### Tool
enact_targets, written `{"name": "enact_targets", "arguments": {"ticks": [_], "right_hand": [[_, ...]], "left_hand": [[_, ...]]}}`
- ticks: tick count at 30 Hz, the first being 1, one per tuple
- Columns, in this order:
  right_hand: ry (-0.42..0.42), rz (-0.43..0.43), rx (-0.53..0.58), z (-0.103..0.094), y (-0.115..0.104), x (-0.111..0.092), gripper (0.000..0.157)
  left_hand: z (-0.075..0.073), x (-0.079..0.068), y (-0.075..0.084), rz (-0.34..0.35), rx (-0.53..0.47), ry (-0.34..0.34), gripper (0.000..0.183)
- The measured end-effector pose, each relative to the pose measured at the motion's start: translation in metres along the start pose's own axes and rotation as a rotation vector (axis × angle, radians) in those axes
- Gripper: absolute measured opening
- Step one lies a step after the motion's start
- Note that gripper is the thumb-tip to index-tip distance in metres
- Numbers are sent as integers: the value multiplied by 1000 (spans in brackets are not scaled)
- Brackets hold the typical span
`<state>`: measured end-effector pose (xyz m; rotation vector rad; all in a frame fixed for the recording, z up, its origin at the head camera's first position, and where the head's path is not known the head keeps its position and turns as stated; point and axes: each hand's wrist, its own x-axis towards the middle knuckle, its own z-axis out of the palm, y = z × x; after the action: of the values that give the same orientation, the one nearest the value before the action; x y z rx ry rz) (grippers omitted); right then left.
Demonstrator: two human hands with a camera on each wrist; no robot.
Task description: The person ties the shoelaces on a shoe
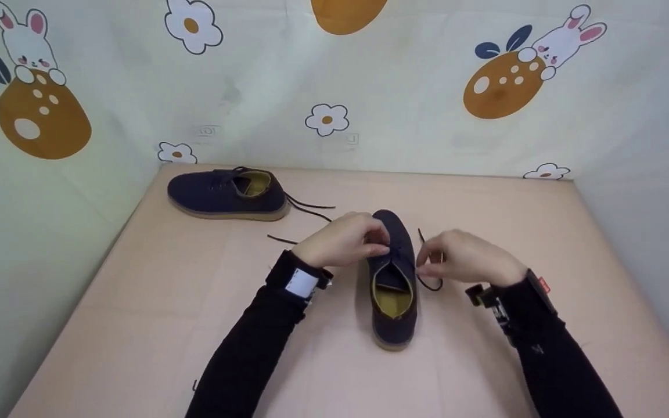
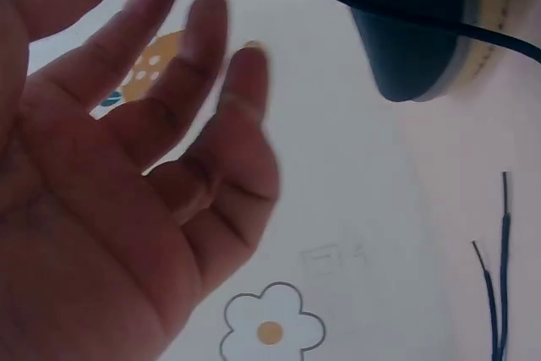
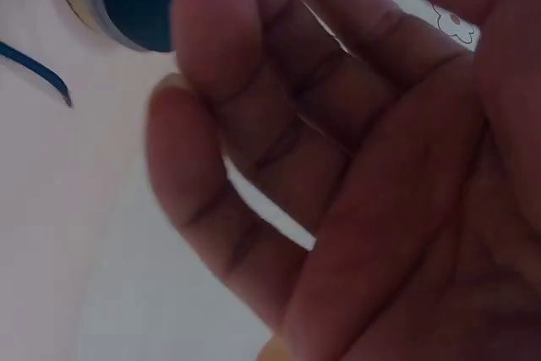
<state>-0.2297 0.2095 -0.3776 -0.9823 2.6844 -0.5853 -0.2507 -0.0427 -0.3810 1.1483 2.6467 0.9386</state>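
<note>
A dark navy lace-up shoe with a tan sole stands upright on the table, toe pointing away from me. At its laces, my left hand pinches a shoelace, thumb and index finger together. The lace's loose end comes out to the left behind this hand. Beside the shoe's right side, my right hand pinches the other dark shoelace, which loops below the fingers. The other fingers of the left hand and right hand are loosely bent; both fingertip pinches lie outside the wrist views.
A matching shoe sits at the back left, toe to the left, its untied laces trailing right. The pale pink table meets a white printed cloth backdrop behind and at both sides.
</note>
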Motion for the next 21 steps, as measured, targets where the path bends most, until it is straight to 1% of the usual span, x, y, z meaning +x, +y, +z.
{"name": "enact_targets", "arguments": {"ticks": [2,3,5,9,12,15,17,19,21], "right_hand": [[-44,23,21,14,3,-6,4],[-43,28,22,19,4,-8,3],[-7,25,10,27,6,-9,4],[57,-10,-26,32,11,-10,12],[46,-10,-25,33,17,-12,11],[22,11,-26,33,22,-14,12],[12,41,-29,32,24,-15,11],[29,78,-44,27,27,-17,10],[64,130,-63,19,31,-22,7]], "left_hand": [[5,2,-8,-16,23,-38,15],[6,3,-11,-12,27,-43,14],[7,3,-13,9,23,-26,11],[6,2,-14,63,58,10,4],[6,-1,-13,75,96,5,6],[4,-2,-10,53,102,-20,9],[1,-4,-7,20,81,-39,10],[-3,-7,-5,-21,50,-63,10],[-7,-9,-3,-58,41,-90,9]]}}
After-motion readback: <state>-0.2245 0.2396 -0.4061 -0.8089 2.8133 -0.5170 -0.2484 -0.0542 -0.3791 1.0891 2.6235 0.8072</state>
